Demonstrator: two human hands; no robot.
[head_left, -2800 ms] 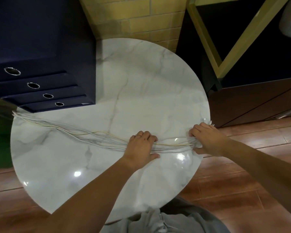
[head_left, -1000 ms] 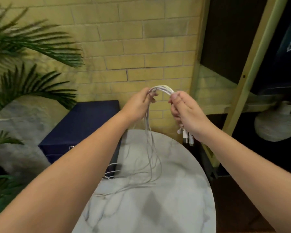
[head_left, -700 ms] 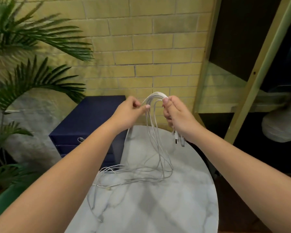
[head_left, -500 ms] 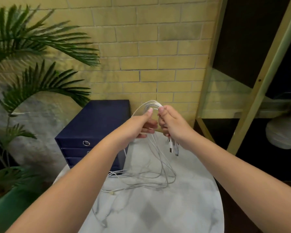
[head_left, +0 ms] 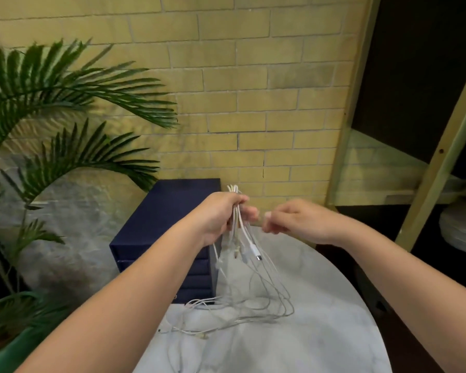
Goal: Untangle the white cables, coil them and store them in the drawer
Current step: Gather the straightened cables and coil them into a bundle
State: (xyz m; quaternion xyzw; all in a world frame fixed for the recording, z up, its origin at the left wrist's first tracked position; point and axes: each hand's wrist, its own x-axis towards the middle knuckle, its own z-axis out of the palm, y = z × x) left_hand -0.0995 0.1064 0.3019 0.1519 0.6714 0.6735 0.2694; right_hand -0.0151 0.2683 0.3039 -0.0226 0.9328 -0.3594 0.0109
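- A yellow brick wall (head_left: 253, 76) fills the upper middle of the frame.
- A wooden shelf frame (head_left: 439, 162) with dark openings takes the right edge; a pale rounded object (head_left: 460, 227), blurred, sits low inside it.
- A palm plant (head_left: 51, 103) spreads over the left side, its green pot (head_left: 8, 356) in the lower left corner.
- A round marble table (head_left: 320, 332) occupies the lower centre and lower right.
- A dark blue drawer unit (head_left: 167, 232) stands at the table's far left edge, just left of centre; its stacked drawer fronts look closed.
- The white cables (head_left: 253, 297) hang in a bunch at the centre of the frame, their lower loops and loose ends lying on the table just in front of the drawer unit.
- The left hand (head_left: 221, 214), centre of the frame, is closed in a fist around the top of the bunch, a short bend of cable sticking out above the fingers.
- The right hand (head_left: 296, 220), just right of it, has its fingers curled with the tips pinched together; motion blur hides whether it has hold of a strand.
- Several plug ends (head_left: 254, 251) dangle just below the left hand.
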